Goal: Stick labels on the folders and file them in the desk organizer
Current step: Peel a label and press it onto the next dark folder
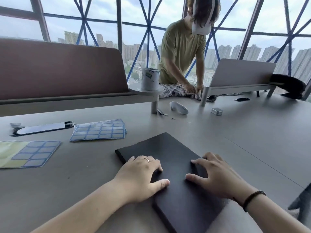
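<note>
Folder (170,167), black and closed, is lying flat on the grey table (235,140) in the lower middle of the frame, running diagonally from the centre down toward the bottom edge. That table is filling most of the lower picture, with a brown divider panel (58,68) standing along its far side at upper left and a pale panel (242,71) at upper right. Behind these, in the upper middle, a second person (181,47) in an olive shirt is bending over striped cloth (178,90).

Both hands are lying on the folder's cover. The left hand (141,174), wearing a ring, is resting with its fingers loosely bent on the cover and its thumb stretched along it, gripping nothing. The right hand (213,175), a dark bracelet on its wrist, is pressing down the same way near the folder's right edge, fingers extended and unclenched.

At left of the folder, well apart from it, a stack of blue label sheets (99,132) is lying flat, and nearer the left edge another label sheet (28,153) is showing several labels already peeled away. A white cylindrical container (150,79) is standing on a small round shelf above centre.
</note>
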Demonstrator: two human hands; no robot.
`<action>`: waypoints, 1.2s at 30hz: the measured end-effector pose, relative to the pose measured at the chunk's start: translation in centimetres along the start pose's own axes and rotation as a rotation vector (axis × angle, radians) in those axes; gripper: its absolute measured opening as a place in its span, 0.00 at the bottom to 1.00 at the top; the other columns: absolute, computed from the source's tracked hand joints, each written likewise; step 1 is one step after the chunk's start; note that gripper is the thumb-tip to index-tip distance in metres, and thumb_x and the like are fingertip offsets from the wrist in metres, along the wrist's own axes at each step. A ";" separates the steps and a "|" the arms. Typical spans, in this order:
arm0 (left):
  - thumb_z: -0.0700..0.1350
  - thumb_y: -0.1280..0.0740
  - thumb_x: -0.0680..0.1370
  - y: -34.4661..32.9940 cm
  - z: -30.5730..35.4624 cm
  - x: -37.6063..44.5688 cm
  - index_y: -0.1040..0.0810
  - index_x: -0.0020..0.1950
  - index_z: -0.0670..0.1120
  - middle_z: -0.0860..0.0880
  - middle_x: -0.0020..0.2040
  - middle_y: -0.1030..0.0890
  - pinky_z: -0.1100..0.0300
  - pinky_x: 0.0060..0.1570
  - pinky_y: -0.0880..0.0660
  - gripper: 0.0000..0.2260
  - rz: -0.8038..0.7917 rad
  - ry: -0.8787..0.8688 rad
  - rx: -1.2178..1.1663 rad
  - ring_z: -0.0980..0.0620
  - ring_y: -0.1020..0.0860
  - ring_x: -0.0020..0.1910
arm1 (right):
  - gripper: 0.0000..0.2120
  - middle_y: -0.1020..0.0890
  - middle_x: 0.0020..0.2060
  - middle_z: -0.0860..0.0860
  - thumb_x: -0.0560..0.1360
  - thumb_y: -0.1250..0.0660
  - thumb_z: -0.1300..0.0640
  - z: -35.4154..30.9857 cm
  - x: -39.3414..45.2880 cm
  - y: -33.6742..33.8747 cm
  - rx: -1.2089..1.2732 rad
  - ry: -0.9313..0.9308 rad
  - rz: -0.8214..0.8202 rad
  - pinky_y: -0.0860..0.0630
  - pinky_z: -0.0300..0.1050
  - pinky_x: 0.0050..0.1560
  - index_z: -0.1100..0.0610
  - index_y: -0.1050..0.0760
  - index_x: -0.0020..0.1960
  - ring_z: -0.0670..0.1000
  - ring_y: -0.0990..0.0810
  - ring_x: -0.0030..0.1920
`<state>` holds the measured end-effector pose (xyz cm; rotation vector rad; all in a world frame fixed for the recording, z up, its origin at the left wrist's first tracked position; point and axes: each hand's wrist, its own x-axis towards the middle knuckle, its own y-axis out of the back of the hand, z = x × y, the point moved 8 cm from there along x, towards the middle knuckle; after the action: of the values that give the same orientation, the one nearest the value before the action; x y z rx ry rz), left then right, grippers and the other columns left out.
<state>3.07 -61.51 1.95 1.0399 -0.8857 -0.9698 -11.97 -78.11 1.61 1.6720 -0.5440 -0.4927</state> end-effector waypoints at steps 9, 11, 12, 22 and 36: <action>0.68 0.33 0.70 3.3 -6.1 -10.3 0.27 0.50 0.59 0.66 0.54 0.25 0.68 0.64 0.37 0.16 0.053 0.074 -0.148 0.69 0.32 0.63 | 0.34 0.34 0.68 0.33 0.66 0.43 0.20 -11.0 -0.8 -2.0 0.093 0.330 -0.014 0.38 0.45 0.72 0.34 0.32 0.67 0.42 0.36 0.71; 0.68 0.33 0.70 4.2 -7.3 -12.7 0.27 0.49 0.61 0.66 0.53 0.25 0.64 0.63 0.32 0.15 0.059 0.097 -0.147 0.68 0.30 0.62 | 0.36 0.46 0.77 0.34 0.68 0.44 0.22 -14.0 -1.3 -3.2 0.086 0.405 -0.097 0.50 0.46 0.77 0.33 0.39 0.73 0.40 0.50 0.77; 0.69 0.34 0.69 4.5 -7.9 -14.0 0.28 0.48 0.62 0.66 0.53 0.25 0.62 0.62 0.30 0.15 0.061 0.121 -0.143 0.67 0.29 0.61 | 0.36 0.50 0.78 0.34 0.69 0.45 0.22 -15.6 -1.7 -3.8 0.084 0.447 -0.136 0.55 0.45 0.78 0.32 0.43 0.75 0.39 0.56 0.78; 0.68 0.36 0.73 7.5 -13.7 -25.6 0.28 0.58 0.64 0.72 0.62 0.33 0.64 0.64 0.32 0.17 0.101 0.335 -0.058 0.71 0.35 0.65 | 0.39 0.61 0.78 0.37 0.70 0.54 0.21 -29.2 -5.7 -7.1 -0.041 0.729 -0.253 0.64 0.48 0.78 0.32 0.58 0.77 0.40 0.68 0.77; 0.76 0.48 0.70 9.1 -18.8 -30.3 0.45 0.77 0.67 0.68 0.78 0.50 0.67 0.73 0.55 0.36 -0.089 0.504 0.076 0.67 0.54 0.77 | 0.40 0.46 0.77 0.37 0.68 0.53 0.19 -36.8 -6.3 -7.0 -0.045 0.820 -0.135 0.57 0.48 0.78 0.34 0.50 0.77 0.44 0.54 0.77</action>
<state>12.58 -25.97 1.78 1.3218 -0.4635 -0.7009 5.57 -44.44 0.76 1.7006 0.1808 0.1090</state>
